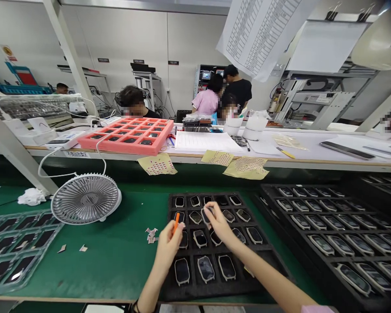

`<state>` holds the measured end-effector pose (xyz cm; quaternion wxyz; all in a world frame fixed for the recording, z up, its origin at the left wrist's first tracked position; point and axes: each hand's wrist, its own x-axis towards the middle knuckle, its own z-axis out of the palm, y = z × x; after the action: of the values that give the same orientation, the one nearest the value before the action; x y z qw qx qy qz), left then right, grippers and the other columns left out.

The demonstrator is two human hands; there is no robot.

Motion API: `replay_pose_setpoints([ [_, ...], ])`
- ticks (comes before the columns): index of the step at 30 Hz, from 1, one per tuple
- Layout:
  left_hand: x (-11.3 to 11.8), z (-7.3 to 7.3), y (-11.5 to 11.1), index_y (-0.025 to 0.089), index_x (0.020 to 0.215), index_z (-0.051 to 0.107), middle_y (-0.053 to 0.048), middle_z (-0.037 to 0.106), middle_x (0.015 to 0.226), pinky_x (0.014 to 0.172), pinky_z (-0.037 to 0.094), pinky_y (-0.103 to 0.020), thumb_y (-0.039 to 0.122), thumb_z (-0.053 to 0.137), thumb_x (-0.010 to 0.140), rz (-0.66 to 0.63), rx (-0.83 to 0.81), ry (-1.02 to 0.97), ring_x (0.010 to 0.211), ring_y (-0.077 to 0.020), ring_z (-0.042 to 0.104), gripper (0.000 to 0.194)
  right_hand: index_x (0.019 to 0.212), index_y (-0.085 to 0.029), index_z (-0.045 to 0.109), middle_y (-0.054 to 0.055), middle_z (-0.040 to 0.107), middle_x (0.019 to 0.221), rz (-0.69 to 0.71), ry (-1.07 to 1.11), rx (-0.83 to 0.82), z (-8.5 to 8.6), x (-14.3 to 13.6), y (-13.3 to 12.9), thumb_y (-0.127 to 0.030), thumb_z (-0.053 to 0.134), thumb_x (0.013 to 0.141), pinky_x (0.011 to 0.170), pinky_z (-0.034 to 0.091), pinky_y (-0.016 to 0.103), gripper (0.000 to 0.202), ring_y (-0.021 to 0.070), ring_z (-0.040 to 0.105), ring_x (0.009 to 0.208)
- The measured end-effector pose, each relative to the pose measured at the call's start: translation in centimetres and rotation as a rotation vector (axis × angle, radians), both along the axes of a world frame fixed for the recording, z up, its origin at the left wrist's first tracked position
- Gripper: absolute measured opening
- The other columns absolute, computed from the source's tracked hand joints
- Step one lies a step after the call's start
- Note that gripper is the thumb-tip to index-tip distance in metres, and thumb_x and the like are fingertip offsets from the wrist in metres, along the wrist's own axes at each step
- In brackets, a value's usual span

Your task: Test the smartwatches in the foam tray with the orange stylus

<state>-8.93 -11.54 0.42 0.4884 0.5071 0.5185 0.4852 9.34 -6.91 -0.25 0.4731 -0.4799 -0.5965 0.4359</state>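
My left hand [170, 240] is closed around a slim orange stick-like tool [177, 221], held upright over the left side of a black foam tray [211, 265]. Several rectangular watch cases with dark screens, such as one watch case [205, 268] in the front row, lie in the tray's compartments. Farther right, my right hand [217, 221] has its fingers closed on another watch case [207, 214] in the second row from the back. Whether that case is lifted clear of its compartment I cannot tell. My fingers cover part of it.
More black trays [308, 256] of watch cases stand at right. On the left are a grey fan [87, 199], a clear plastic tray [35, 254] of dark panels and small paper scraps [151, 235]. A pink foam tray [124, 148] sits on the shelf ahead. Several people are beyond it.
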Motion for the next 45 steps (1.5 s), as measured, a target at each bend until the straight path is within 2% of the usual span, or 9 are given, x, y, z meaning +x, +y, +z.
replay_pose_setpoints([
  [1, -1.3, -0.3, 0.1, 0.022, 0.062, 0.032, 0.01, 0.026, 0.049, 0.043, 0.022, -0.019, 0.061, 0.048, 0.078, 0.057, 0.039, 0.104, 0.043, -0.0076, 0.025, 0.045, 0.093, -0.026, 0.049, -0.005, 0.049, 0.065, -0.041, -0.223, 0.078, -0.4, 1.0, 1.0, -0.045, 0.042, 0.09, 0.053, 0.039, 0.027, 0.021, 0.0143, 0.047, 0.052],
  [6, -7.0, -2.6, 0.0, 0.022, 0.06, 0.035, 0.003, 0.045, 0.052, 0.053, 0.031, -0.023, 0.046, 0.045, 0.081, 0.178, 0.017, 0.6, 0.05, -0.0145, 0.045, 0.033, 0.077, -0.024, 0.054, 0.001, 0.057, 0.073, -0.033, -0.432, 0.124, -1.7, 4.1, 3.7, -0.03, 0.051, 0.083, 0.074, 0.04, 0.039, 0.009, 0.0229, 0.054, 0.074],
  [11, -7.7, -3.1, -0.7, 0.024, 0.074, 0.046, -0.005, 0.065, 0.071, 0.06, 0.038, -0.026, 0.045, 0.046, 0.084, 0.201, -0.061, 0.68, 0.069, -0.0256, 0.063, 0.024, 0.079, -0.023, 0.058, 0.009, 0.059, 0.094, 0.009, -0.546, 0.196, -1.3, 2.1, 2.9, -0.022, 0.053, 0.081, 0.088, 0.033, 0.047, 0.006, 0.03, 0.049, 0.097],
  [19, -4.3, -0.8, -1.2, 0.021, 0.075, 0.05, 0.005, 0.044, 0.053, 0.052, 0.031, -0.023, 0.049, 0.037, 0.088, 0.075, 0.093, 0.454, 0.049, -0.015, 0.045, 0.034, 0.084, -0.024, 0.061, 0.004, 0.062, 0.08, 0.169, -0.438, 0.098, -1.3, -2.1, 4.2, -0.028, 0.069, 0.072, 0.085, 0.035, 0.044, 0.015, 0.0275, 0.054, 0.088],
  [23, -2.5, -1.0, -1.1, 0.019, 0.076, 0.052, 0.008, 0.036, 0.049, 0.045, 0.027, -0.02, 0.055, 0.036, 0.087, -0.088, 0.066, 0.193, 0.043, -0.0099, 0.033, 0.041, 0.084, -0.024, 0.058, 0.0, 0.059, 0.074, 0.249, -0.262, 0.041, -0.4, -2.8, 3.4, -0.044, 0.056, 0.082, 0.068, 0.042, 0.033, 0.021, 0.0191, 0.056, 0.072],
  [25, -1.5, -0.8, -1.0, 0.018, 0.075, 0.052, 0.009, 0.034, 0.047, 0.04, 0.022, -0.019, 0.06, 0.037, 0.085, -0.155, 0.005, 0.081, 0.038, -0.0076, 0.026, 0.045, 0.089, -0.023, 0.055, -0.002, 0.054, 0.067, 0.277, -0.063, -0.056, 0.5, -3.3, 2.1, -0.048, 0.048, 0.087, 0.054, 0.04, 0.026, 0.026, 0.0149, 0.052, 0.059],
  [30, 0.4, 0.8, -1.0, 0.018, 0.073, 0.05, 0.011, 0.033, 0.044, 0.034, 0.017, -0.018, 0.067, 0.044, 0.078, -0.201, -0.105, -0.071, 0.033, -0.0044, 0.02, 0.049, 0.083, -0.021, 0.052, -0.006, 0.049, 0.052, 0.385, 0.595, -0.399, 3.4, -4.5, -0.9, -0.043, 0.067, 0.078, 0.042, 0.031, 0.019, 0.027, 0.0087, 0.042, 0.044],
  [37, 0.4, 1.8, -1.6, 0.017, 0.071, 0.051, 0.012, 0.03, 0.043, 0.033, 0.015, -0.017, 0.067, 0.05, 0.075, -0.195, -0.132, -0.17, 0.033, -0.0029, 0.017, 0.05, 0.078, -0.021, 0.052, -0.007, 0.049, 0.054, 0.321, 0.719, -0.399, 4.2, -5.0, -1.3, -0.037, 0.072, 0.076, 0.04, 0.033, 0.018, 0.026, 0.0065, 0.041, 0.042],
  [45, 0.0, 1.9, -1.7, 0.015, 0.072, 0.056, 0.012, 0.03, 0.041, 0.032, 0.015, -0.017, 0.065, 0.051, 0.075, -0.204, -0.119, -0.15, 0.032, -0.0027, 0.016, 0.051, 0.08, -0.021, 0.051, -0.007, 0.053, 0.049, 0.323, 0.601, -0.343, 4.1, -5.1, -1.8, -0.041, 0.068, 0.078, 0.043, 0.04, 0.02, 0.026, 0.0094, 0.047, 0.043],
])
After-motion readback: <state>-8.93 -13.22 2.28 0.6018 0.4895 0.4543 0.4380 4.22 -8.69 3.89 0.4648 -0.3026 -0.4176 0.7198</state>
